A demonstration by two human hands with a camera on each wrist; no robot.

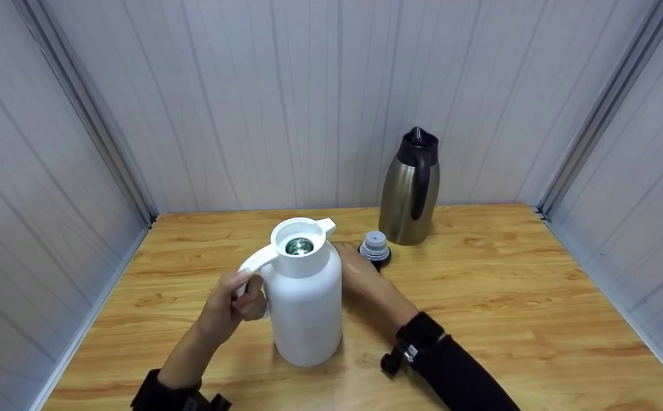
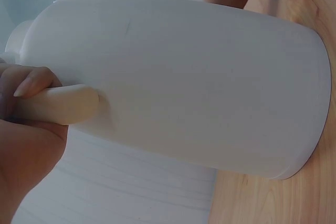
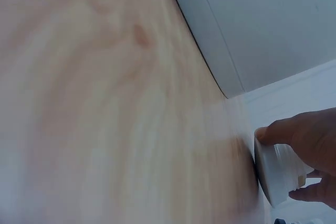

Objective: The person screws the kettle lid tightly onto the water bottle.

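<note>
White jug [image 1: 306, 297] stands open-mouthed on the counter [image 1: 508, 297], its handle gripped by the left hand [image 1: 231, 308]. Behind it, the right hand [image 3: 310, 148] pinches what looks like its white lid [image 3: 278, 174]. Tugging the handle could tip the jug.

The white jug [image 1: 306, 302] stands mid-table [image 1: 508, 297], with the steel jug [image 1: 410, 191] and the stopper [image 1: 374, 248] near the back wall. Bare table lies open to the right and front left; walls [image 1: 51, 171] close three sides.
</note>
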